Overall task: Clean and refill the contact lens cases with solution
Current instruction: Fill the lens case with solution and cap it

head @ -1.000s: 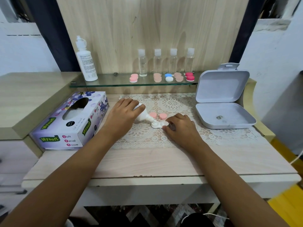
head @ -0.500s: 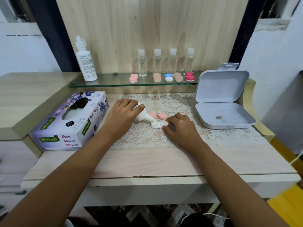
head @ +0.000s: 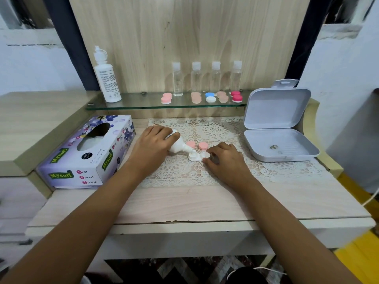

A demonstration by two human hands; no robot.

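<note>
Our left hand grips the tipped bottle, nozzle over the case; our right hand pinches it steady.

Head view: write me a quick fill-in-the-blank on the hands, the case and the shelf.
The left hand tips a bottle over the ____ well of the case.
The right hand holds the case at its ____ end.
The two loose caps behind it are ____.
Clear bottles on the shelf number ____.
Missing words: left; right; pink; four.
</note>
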